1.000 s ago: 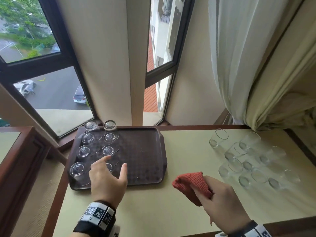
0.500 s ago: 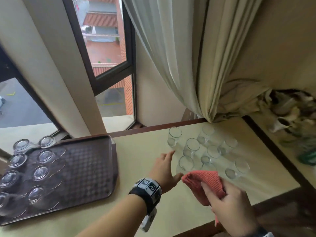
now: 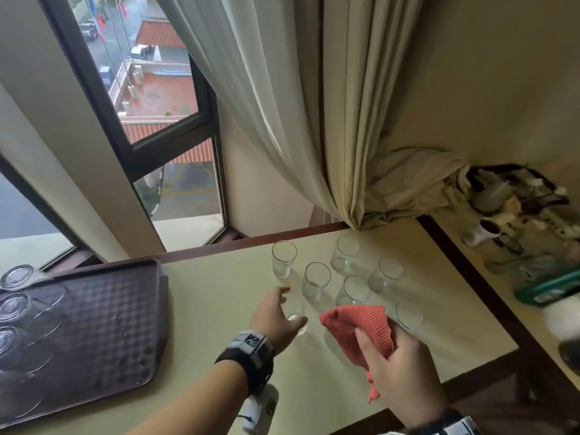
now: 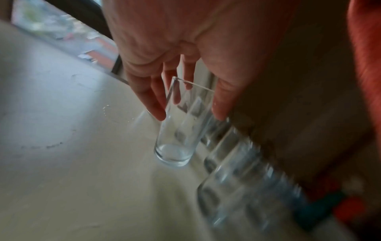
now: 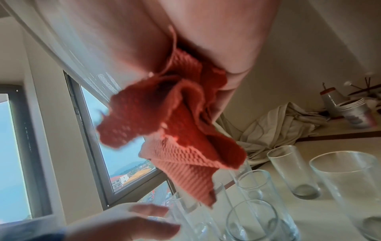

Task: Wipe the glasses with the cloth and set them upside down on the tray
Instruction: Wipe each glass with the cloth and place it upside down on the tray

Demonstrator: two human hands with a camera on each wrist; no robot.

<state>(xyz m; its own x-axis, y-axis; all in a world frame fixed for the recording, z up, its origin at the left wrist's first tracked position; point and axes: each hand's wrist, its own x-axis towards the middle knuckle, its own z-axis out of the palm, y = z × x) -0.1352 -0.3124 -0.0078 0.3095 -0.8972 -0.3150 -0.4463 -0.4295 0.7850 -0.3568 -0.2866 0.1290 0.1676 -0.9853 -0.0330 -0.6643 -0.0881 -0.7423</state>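
A small clear drinking glass (image 3: pixel 295 312) stands upright on the pale tabletop (image 3: pixel 219 309), at the near left edge of a bunch of other clear glasses (image 3: pixel 316 281). The left hand (image 3: pixel 276 318) is around it, with the fingers (image 4: pixel 152 101) on one side near the rim and the thumb on the other, so they seem to be just taking hold. I think the glass is not lifted yet. The right hand (image 3: pixel 405 368) grips a bunched red knitted cloth (image 3: pixel 357 328) just beside it, over the near glasses. The dark brown plastic tray (image 3: pixel 103 315) lies well apart to the left, with upside-down glasses (image 3: pixel 12 306) along its left side. The glasses stand close together, so a careless lift could knock the next one over. The hanging cloth could also catch a rim and tip a glass.
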